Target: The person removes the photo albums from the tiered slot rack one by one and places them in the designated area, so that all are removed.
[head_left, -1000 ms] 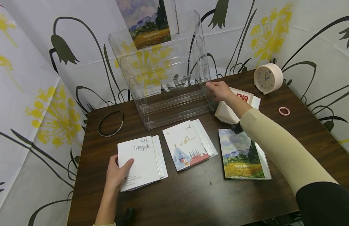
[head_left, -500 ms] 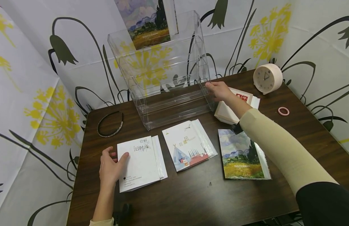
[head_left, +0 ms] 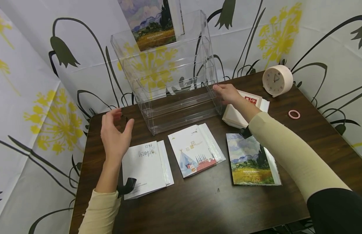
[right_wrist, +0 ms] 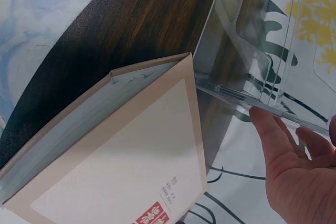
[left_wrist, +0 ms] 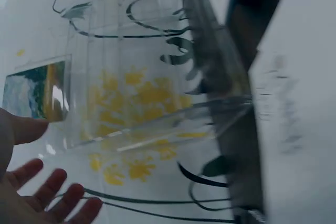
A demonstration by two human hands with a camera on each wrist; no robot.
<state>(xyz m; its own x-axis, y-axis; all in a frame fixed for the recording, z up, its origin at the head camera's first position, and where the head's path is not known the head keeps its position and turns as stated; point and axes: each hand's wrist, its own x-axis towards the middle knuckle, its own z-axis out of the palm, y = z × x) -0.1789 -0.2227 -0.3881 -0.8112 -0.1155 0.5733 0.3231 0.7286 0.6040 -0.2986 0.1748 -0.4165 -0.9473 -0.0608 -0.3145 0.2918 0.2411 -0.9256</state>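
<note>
A round clock (head_left: 277,80) stands at the table's (head_left: 198,201) far right corner, a pink ring (head_left: 294,114) near it. A landscape album (head_left: 252,160) and tent-cover album (head_left: 194,149) lie flat.

The rack (head_left: 172,81) at the counter's far edge is clear, glossy plastic, smooth and reflective. The counter (head_left: 198,208) is dark wood grain with a low sheen. The albums have paper covers: the white album (head_left: 145,167) looks matt, and the landscape album (head_left: 251,161) near the right edge looks slightly glossy. The backdrop (head_left: 28,81) is printed cloth, softly creased.
</note>
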